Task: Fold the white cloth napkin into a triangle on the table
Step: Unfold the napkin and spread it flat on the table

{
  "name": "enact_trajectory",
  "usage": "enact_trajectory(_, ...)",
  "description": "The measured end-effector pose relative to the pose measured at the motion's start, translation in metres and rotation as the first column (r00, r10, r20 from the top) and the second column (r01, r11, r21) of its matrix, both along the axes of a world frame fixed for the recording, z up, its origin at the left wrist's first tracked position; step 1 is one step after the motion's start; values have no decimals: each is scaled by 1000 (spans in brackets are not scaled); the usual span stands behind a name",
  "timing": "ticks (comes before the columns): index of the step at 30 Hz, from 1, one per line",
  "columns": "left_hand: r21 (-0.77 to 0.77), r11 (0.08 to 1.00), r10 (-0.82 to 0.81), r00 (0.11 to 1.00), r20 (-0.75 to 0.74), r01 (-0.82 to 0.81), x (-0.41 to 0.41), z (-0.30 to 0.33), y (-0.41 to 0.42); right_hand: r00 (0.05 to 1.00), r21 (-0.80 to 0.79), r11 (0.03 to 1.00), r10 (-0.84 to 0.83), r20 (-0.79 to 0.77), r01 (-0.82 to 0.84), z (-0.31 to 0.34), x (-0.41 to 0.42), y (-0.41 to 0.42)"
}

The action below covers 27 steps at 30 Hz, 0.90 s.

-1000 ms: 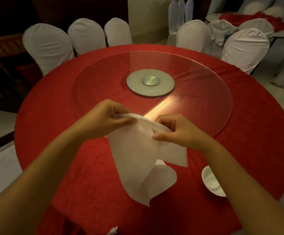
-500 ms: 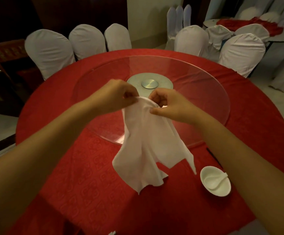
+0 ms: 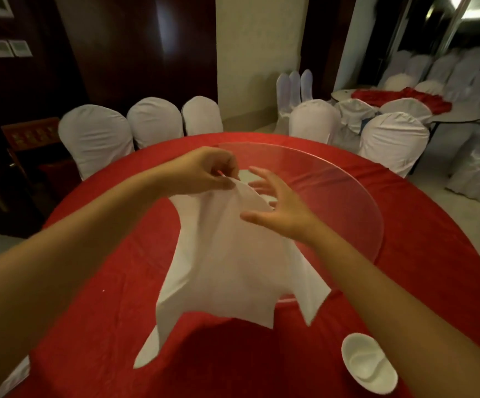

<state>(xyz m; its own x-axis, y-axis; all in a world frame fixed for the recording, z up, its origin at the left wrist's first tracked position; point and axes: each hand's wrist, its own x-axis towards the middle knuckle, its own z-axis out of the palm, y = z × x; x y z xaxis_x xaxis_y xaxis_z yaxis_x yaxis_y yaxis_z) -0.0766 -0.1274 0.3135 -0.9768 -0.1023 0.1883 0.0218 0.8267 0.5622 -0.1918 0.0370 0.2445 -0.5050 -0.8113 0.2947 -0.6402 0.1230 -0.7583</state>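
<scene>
While the left hand [image 3: 204, 173] pinches a top corner of the white napkin [image 3: 227, 262], which hangs limp, light and unfolded above the table [image 3: 95, 282], the right hand [image 3: 276, 208] spreads empty beside it, probably seeking another corner, with open red cloth below and a small bowl [image 3: 368, 366] near the right forearm.

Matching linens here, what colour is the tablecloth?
Red, with a faint woven pattern; the tablecloth shows best in the head view.

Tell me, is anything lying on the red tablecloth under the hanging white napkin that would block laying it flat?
Nothing visible does. The white cloth napkin hangs from the left hand over bare red tablecloth. The small white ceramic bowl sits apart, nearer right.
</scene>
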Motion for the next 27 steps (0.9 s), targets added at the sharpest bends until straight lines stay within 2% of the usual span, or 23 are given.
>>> enact_trajectory(2, -89, 995, -37, 999, 3, 37, -1, 5, 4, 999, -83, 996, -45, 1, 45, -13, 8, -9)
enact_trajectory(5, -180, 983, 17, 999, -31, -22, 3, 10, -5, 992, -184, 975, -124, 9, 124, -26, 5, -9)
enact_trajectory(7, -201, 977, 61, 998, -32, -66, 10, 11, -16, 994, -176, 979, -94, 61, 103, -28, 0, -2)
enact_trajectory(9, -234, 967, 107, 994, -2, -104, 17, 8, -27, 997, -77, 994, -76, 22, 77, -24, -8, 6)
enact_trajectory(11, -295, 946, 157, 986, 60, -133, 22, 1, -37, 990, 101, 992, -61, -130, 74, -12, -18, 10)
enact_trajectory(14, -357, 925, 202, 964, 173, -130, 24, -11, -49, 908, 381, 918, 63, -414, 110, 9, -30, 10)
enact_trajectory(16, -332, 936, 197, 953, 232, -112, 26, -15, -54, 875, 460, 879, 123, -469, 123, 23, -33, 9)
enact_trajectory(18, -235, 971, 126, 932, 339, -46, 31, -14, -58, 896, 486, 873, 179, -407, 47, 40, -35, 13)
enact_trajectory(20, -73, 995, -17, 861, 508, 62, 42, -12, -62, 935, 527, 837, 294, -200, -150, 58, -38, 22)
enact_trajectory(22, 35, 990, -129, 761, 636, 139, 49, -13, -67, 918, 586, 741, 397, 12, -328, 72, -42, 27)
enact_trajectory(24, 41, 989, -128, 704, 699, 139, 43, -19, -76, 915, 663, 666, 397, 72, -342, 71, -53, 21)
enact_trajectory(27, -46, 998, 9, 694, 720, 35, 13, -39, -89, 950, 791, 565, 307, 64, -235, 47, -74, 0)
